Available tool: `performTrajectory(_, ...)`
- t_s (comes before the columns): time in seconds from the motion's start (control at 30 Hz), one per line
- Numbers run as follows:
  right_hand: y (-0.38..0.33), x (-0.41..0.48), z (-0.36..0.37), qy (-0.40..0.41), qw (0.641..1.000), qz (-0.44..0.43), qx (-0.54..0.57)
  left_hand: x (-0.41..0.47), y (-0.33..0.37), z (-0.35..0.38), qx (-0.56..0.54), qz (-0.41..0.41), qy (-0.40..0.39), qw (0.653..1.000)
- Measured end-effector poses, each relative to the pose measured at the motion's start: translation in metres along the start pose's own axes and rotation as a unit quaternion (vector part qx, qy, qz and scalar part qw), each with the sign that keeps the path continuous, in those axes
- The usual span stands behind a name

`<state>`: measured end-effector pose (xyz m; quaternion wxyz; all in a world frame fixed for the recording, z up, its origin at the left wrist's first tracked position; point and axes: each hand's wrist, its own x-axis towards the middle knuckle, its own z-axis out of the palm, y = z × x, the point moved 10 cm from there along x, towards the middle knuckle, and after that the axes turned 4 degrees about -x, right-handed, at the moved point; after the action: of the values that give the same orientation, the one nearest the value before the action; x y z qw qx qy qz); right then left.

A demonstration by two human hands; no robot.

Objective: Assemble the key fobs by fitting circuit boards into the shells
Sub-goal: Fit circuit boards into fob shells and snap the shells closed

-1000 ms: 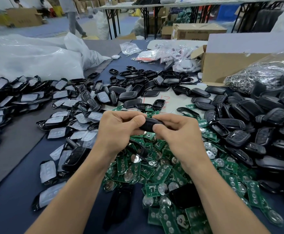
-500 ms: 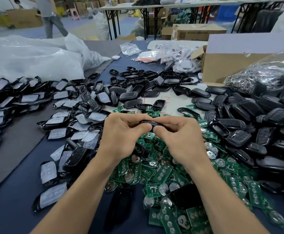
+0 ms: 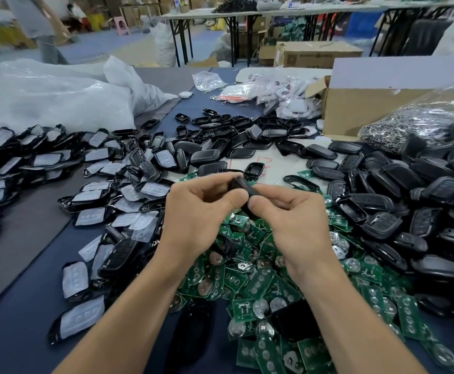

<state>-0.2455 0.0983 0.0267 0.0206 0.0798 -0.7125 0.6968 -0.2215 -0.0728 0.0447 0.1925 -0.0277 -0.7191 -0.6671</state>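
Hands, left (image 3: 196,211) and right (image 3: 293,220), together pinch one black fob shell (image 3: 243,187) above circuit boards (image 3: 250,282).

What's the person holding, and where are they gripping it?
A black key fob shell, pinched by its ends between the left hand and right hand, thumbs on top.

Two hands (image 3: 199,211), one held shell (image 3: 243,186) (loose shells (image 3: 382,225) and boards (image 3: 258,287): uncountable).

key fob (image 3: 243,188) now tilted up on end, more exposed, btwn left hand (image 3: 199,211) & right hand (image 3: 290,214)
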Motion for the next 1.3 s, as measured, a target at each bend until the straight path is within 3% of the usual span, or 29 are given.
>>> performTrajectory(0.1, 0.013, -0.005, 0.011, 0.005, 0.988, 0.073, 0.139, -0.002, -0.007, 0.012, -0.058, -0.046, -0.026, 0.997)
performTrajectory(0.2, 0.024, -0.010, 0.023, -0.001, 0.973, 0.122, 0.195, -0.004, -0.010, 0.017, -0.109, -0.063, -0.029, 0.992)
performTrajectory(0.4, 0.031, -0.013, 0.032, -0.021, 0.974, 0.134, 0.179, -0.006, -0.016, 0.007, -0.127, -0.094, 0.041, 0.987)
performTrajectory(0.73, 0.026, -0.009, 0.025, -0.080, 0.969, 0.175, 0.155, -0.005, -0.023, -0.001, -0.093, -0.102, 0.054, 0.989)
performTrajectory(0.83, 0.010, 0.010, -0.022, -0.032, 0.912, 0.134, 0.386, -0.003, -0.023, -0.009, -0.090, -0.103, 0.069, 0.988)
performTrajectory(0.9, -0.002, 0.015, -0.038, -0.054, 0.872, 0.089, 0.479, -0.002, -0.025, -0.015, -0.090, -0.115, 0.089, 0.985)
performTrajectory(1.03, 0.031, 0.013, -0.022, -0.025, 0.933, 0.179, 0.312, 0.000, -0.027, -0.030, -0.078, -0.121, 0.143, 0.979)
performTrajectory(1.1, 0.032, 0.021, -0.015, -0.013, 0.961, 0.171, 0.218, 0.000, -0.027, -0.038, -0.073, -0.121, 0.174, 0.975)
performTrajectory(1.17, 0.023, 0.038, -0.013, 0.002, 0.990, 0.133, 0.055, 0.001, -0.029, -0.048, -0.065, -0.124, 0.205, 0.969)
performTrajectory(1.23, 0.010, 0.064, -0.007, 0.004, 0.986, 0.068, -0.154, 0.002, -0.030, -0.054, -0.058, -0.125, 0.224, 0.965)
performTrajectory(1.3, 0.004, 0.089, 0.017, -0.054, 0.934, 0.014, -0.353, 0.004, -0.030, -0.057, -0.050, -0.124, 0.230, 0.964)
